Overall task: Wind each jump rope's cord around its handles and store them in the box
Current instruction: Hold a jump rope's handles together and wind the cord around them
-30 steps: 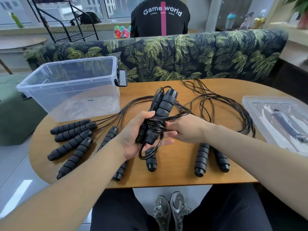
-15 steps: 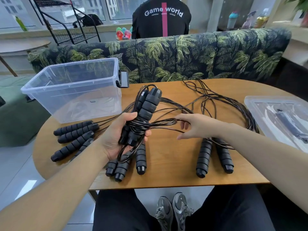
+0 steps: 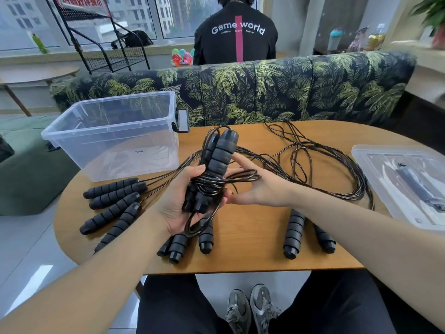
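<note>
- Behind the worktop runs a sofa in a dark palm-leaf print, and beyond it a person in a black top lettered "Game world" sits facing away towards the windows.
- Oval and wooden, the worktop carries everything listed below.
- At its far left corner stands the clear plastic box, open at the top, with no jump rope inside; only a few faint marks show through its walls.
- At the right edge lies a clear lid, flat, with a dark oblong shape visible through it; what that shape is cannot be told.
- Loose black cords sprawl in loops across the far right of the worktop and fan back to the handles.
- Four foam handles lie side by side just in front of the box, three more lie below the left hand, and two sit under the right forearm.
- The held pair of handles stands nearly upright above the middle of the worktop, with cord coiled around its lower half.
- The left hand grips this pair, its fingers curled around the bottom end.
- The right hand is just beside the bundle, its fingers narrowly spread, with a loop of the cord passing across them.
</note>
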`<state>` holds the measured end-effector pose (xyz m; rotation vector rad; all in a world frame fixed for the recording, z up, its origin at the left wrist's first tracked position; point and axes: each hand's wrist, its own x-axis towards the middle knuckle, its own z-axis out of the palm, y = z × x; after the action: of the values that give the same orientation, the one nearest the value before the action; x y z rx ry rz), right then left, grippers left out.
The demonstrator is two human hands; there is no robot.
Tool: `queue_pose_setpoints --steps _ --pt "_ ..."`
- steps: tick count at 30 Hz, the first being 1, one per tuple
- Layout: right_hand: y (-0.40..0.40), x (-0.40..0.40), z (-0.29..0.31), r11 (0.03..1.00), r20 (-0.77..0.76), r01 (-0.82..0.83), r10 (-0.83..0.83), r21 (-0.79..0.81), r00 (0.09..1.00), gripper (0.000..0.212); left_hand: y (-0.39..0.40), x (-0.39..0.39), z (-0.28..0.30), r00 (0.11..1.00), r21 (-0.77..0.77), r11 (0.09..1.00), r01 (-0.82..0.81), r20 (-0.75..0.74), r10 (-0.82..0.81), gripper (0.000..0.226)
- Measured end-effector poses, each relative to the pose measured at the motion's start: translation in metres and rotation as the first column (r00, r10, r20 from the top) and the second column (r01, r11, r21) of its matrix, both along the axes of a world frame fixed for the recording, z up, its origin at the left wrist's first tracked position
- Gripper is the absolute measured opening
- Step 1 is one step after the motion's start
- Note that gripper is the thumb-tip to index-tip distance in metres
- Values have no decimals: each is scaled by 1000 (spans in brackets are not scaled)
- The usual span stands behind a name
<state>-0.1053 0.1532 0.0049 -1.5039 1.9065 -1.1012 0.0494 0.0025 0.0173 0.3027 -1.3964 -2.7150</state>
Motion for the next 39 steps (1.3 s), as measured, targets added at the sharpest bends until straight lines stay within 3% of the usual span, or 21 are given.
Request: queue_pose_setpoints --steps 2,6,9,13,15,17,18,19,22,23,25,27,29,30,35,39 --pt "-2 0 -1 999 -33 27 -26 47 999 88 1 0 -1 999 41 999 -31 -14 32 43" --pt "-2 -6 2 994 -91 90 -84 68 992 46 -8 3 -6 1000 -35 999 -2 30 3 41" --pt "6 -20 6 979 -274 188 -158 84 949 27 -24 7 -10 990 -87 994 -63 122 74 40" --pt "24 -35 10 935 -366 288 -199 208 909 33 -35 10 -7 942 -154 955 -254 185 280 35" --pt "25 -41 10 886 -586 319 -68 337 807 40 -39 10 -5 924 -197 931 -308 173 342 32" --pt "23 -44 7 827 -730 328 138 456 669 85 -43 10 -3 908 -236 905 -354 143 393 39" --pt "21 -43 8 816 -716 291 200 499 669 108 -45 9 -1 901 -247 896 -369 143 410 49" --pt "19 -40 11 813 -647 230 218 534 731 123 -46 10 1 892 -264 887 -379 151 426 64" --pt "14 -26 22 905 -329 -1 156 426 931 135 -50 11 3 882 -348 853 -388 129 454 82" --pt "10 -20 25 941 -301 -7 116 339 947 131 -50 11 3 888 -373 847 -379 114 447 81" --pt "-1 -11 26 983 -392 41 34 181 919 115 -47 11 0 906 -402 849 -342 100 412 75" --pt "-13 -4 24 996 -505 5 38 85 862 79 -44 9 -2 920 -414 854 -315 89 382 64" --pt "-21 1 19 997 -567 -63 77 45 820 27 -42 9 -2 933 -429 857 -284 82 350 53" --pt "-22 3 16 996 -551 -76 87 42 830 16 -41 9 -1 941 -428 865 -262 86 328 50" --pt "-11 12 11 999 -277 -48 43 -10 960 30 -37 14 6 961 -379 905 -194 112 253 34" --pt "-8 2 10 993 -272 -115 106 -15 957 24 -33 13 5 984 -303 944 -132 78 162 57"
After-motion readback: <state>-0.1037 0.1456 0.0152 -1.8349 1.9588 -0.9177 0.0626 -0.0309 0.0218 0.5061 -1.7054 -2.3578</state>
